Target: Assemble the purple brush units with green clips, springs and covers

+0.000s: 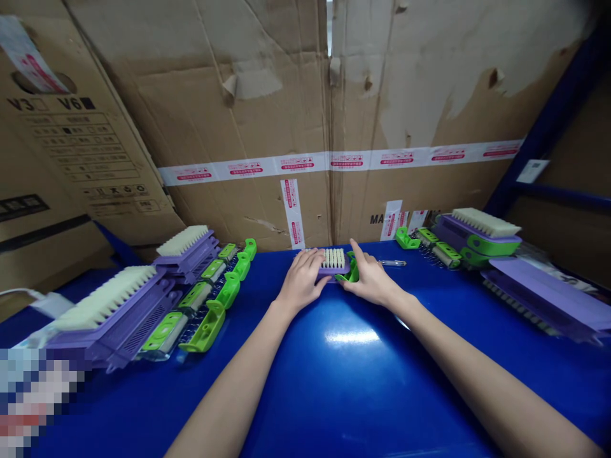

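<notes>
Purple brush [334,261]: lying mid-frame on the desk [310,381]; probably light, stiff, offering hold along its sides.
Left hand [301,278]: fingers pinching it.
Right hand [372,280]: fingers standing spread around green cap [352,272]; grip unclear.

Purple brush unit [335,259]: cream bristle tufts facing up, body roughly level, partly covered, at far side of blue worktop [310,401]. Bright green end piece [353,272] at its right end; whether attached unclear.
</notes>
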### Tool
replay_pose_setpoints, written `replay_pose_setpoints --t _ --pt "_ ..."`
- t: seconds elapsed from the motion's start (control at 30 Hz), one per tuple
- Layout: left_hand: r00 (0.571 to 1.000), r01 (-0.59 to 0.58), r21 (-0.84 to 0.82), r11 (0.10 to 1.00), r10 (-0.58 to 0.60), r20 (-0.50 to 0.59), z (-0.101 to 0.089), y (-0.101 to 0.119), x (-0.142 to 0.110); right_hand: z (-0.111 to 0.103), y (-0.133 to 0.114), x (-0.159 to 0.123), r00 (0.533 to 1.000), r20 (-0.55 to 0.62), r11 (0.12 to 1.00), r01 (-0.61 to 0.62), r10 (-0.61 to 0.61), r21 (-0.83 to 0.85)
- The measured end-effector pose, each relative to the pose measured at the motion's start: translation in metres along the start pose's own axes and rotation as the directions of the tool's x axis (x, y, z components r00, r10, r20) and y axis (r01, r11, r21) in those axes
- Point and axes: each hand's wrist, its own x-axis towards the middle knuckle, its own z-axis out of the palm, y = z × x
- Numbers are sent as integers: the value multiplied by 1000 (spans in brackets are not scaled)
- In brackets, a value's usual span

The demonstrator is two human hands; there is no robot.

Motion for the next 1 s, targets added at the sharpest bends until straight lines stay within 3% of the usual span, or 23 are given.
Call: replay_pose_setpoints --t 0.13,0.27,0.43,0.57,0.73,1.0 --pt "1000 3 15 1000 -2 -16 1 0 0 4 5 0 998 -59 982 37 -26 185" --pt "1000 -2 22 1000 3 -16 0 -1 0 1 3 -1 996 -82 973 39 -21 226" --pt "1000 -11 19 1000 11 9 -1 -1 1 -9 -3 1 1000 -15 989 -6 8 146" --pt "999 -31 -3 1000 31 -10 0 -2 1 -13 -3 1 992 102 976 -90 71 199" --pt "997 -70 -58 996 68 -33 4 -7 0 -4 6 1 996 63 979 -72 61 191" --pt "995 -96 -105 990 95 -16 2 -4 0 14 18 2 998 43 928 33 -52 372"
